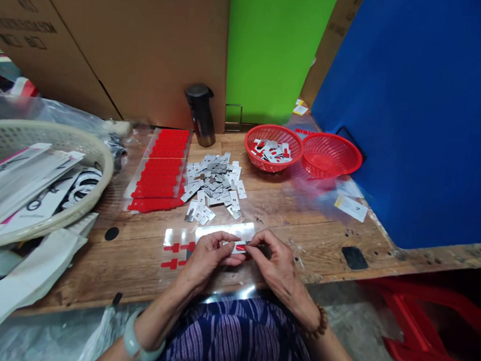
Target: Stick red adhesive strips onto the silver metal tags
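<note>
In front of my body, my left hand point(210, 254) is closed on the left end of a small silver metal plate point(238, 243). A red sticker point(241, 248) lies against the face of that plate. The thumb and forefinger of my right hand point(275, 266) pinch at the plate's right end, where the sticker ends; the fingertips hide whether they grip the plate, the sticker or both. Under my hands is a clear sheet point(167, 278) with several red shaped stickers point(171, 248) on it. Beyond it rises a heap of small metal plates point(215, 181).
Stacked red sticker sheets point(160, 167) lie left of the heap, near a dark bottle point(202, 117). One red basket point(249, 153) holds plates with red on them; another red basket point(332, 155) adjoins it. A large pale basket point(105, 173) stands left; a blue panel point(433, 119) borders the right.
</note>
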The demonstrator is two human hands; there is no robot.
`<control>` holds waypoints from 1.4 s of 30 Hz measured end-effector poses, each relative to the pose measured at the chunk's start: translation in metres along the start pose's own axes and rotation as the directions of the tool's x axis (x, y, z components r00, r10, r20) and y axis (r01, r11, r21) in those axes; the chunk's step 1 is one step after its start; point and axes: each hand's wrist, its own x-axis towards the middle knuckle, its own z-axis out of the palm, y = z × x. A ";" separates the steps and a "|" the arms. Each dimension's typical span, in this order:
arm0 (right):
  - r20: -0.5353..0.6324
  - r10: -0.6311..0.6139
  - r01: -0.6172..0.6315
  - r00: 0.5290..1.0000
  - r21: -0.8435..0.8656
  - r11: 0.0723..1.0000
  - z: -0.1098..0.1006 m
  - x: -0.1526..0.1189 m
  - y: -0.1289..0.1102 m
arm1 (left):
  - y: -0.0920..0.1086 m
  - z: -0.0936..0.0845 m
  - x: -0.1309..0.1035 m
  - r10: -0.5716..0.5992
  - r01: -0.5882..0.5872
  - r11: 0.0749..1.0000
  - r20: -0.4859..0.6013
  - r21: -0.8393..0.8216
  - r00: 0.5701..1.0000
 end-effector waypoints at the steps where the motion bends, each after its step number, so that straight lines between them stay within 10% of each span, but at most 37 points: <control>1: -0.005 -0.002 0.002 1.000 -0.002 1.000 0.000 0.000 0.001 | 0.000 0.000 0.000 0.002 -0.002 1.000 0.003 -0.001 1.000; 42: -0.031 0.021 -0.020 0.999 0.031 0.999 0.001 0.001 0.004 | 0.008 0.005 -0.004 -0.027 0.028 1.000 -0.007 0.009 1.000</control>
